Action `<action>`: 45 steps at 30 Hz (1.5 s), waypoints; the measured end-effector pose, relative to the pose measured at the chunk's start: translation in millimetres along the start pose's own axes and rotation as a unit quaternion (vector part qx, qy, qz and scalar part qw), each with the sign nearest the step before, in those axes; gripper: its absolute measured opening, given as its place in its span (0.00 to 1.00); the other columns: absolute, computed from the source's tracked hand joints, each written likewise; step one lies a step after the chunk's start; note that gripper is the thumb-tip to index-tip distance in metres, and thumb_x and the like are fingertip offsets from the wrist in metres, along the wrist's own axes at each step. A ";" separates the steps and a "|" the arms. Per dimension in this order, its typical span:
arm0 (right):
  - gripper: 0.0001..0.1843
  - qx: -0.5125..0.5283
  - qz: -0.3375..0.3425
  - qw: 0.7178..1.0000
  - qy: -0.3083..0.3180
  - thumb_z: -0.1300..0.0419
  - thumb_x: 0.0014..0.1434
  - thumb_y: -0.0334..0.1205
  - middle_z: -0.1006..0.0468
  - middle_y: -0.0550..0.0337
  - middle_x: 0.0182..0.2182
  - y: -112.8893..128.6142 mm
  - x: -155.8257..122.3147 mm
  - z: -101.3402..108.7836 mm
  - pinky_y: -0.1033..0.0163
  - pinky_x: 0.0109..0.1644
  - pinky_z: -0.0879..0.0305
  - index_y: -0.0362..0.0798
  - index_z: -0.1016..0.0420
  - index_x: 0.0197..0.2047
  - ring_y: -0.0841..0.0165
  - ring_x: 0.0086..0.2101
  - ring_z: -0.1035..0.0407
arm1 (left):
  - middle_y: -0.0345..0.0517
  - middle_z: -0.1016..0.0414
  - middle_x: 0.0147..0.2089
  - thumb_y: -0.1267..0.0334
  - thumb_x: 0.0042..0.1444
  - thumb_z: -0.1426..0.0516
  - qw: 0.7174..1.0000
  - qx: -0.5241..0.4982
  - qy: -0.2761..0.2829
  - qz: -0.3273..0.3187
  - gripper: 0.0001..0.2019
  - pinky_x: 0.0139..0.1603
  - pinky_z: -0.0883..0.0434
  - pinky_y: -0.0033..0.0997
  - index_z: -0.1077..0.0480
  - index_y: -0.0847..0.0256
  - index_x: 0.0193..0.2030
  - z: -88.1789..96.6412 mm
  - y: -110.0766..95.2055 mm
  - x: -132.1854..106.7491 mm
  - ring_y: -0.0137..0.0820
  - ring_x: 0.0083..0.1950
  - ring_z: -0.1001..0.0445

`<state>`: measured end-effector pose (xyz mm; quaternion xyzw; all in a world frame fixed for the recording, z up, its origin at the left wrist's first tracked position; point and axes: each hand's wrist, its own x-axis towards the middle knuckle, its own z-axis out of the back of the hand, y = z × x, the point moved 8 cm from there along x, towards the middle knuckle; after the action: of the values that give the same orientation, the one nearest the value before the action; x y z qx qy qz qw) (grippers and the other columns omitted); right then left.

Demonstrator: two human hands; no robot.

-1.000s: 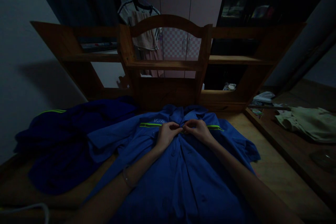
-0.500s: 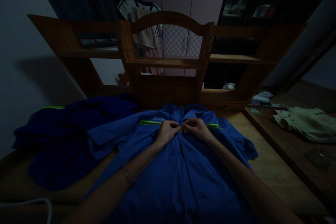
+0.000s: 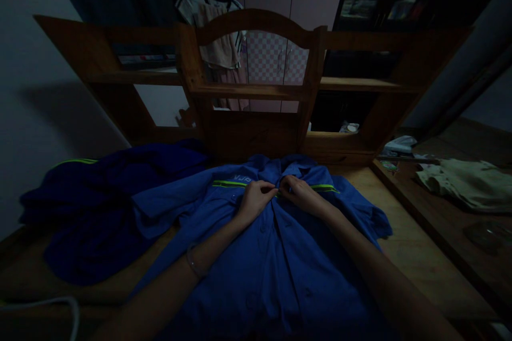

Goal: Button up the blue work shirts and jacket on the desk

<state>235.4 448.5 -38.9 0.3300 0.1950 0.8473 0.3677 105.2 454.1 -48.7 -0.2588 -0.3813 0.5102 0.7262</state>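
Under the pinching grip of the left hand (image 3: pixel 256 198) and right hand (image 3: pixel 301 192) the placket of the bright blue short-sleeved cloth shirt (image 3: pixel 276 266) is hidden, the shirt's hem runs off the lower edge, and its white chest lettering (image 3: pixel 241 178) is too dim to read.

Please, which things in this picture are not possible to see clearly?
Head view: what the left hand and right hand pinch on the blue shirt; their fingers cover it.
Head view: white lettering on the chest; too small and dim to read.
Head view: the shirt's hem; cut off by the bottom edge.
Head view: small items on the wooden shelf; too dark.
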 end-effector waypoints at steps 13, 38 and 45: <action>0.03 0.001 -0.024 0.999 -0.023 0.46 0.60 0.30 0.30 0.59 0.35 -4.7 -1.2 -2.8 0.67 0.37 0.41 0.46 0.36 0.38 0.70 0.35 0.35 | 0.46 0.21 0.32 0.63 0.49 0.42 0.998 0.017 0.010 0.052 0.09 0.33 0.32 0.25 0.23 0.65 0.35 -1.3 12.4 4.2 0.31 0.33 0.24; 0.03 0.015 -0.089 0.994 -0.067 0.44 0.60 0.31 0.25 0.60 0.30 -13.1 -2.3 -5.2 0.68 0.34 0.42 0.45 0.29 0.37 0.70 0.31 0.32 | 0.45 0.22 0.30 0.66 0.47 0.41 0.995 0.057 0.070 0.046 0.06 0.32 0.33 0.25 0.25 0.64 0.32 -1.6 8.7 8.2 0.30 0.32 0.26; 0.06 0.064 -0.143 0.985 -0.068 0.44 0.60 0.38 0.24 0.60 0.30 -25.2 -2.7 -6.4 0.68 0.33 0.40 0.46 0.26 0.36 0.69 0.31 0.30 | 0.43 0.24 0.30 0.62 0.49 0.42 0.998 0.025 0.050 0.025 0.08 0.32 0.33 0.25 0.26 0.64 0.33 -0.6 11.0 7.8 0.30 0.32 0.27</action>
<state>244.8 462.4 -59.0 0.3788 0.2681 0.7474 0.4754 101.1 465.2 -55.2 -0.2750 -0.3250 0.5243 0.7374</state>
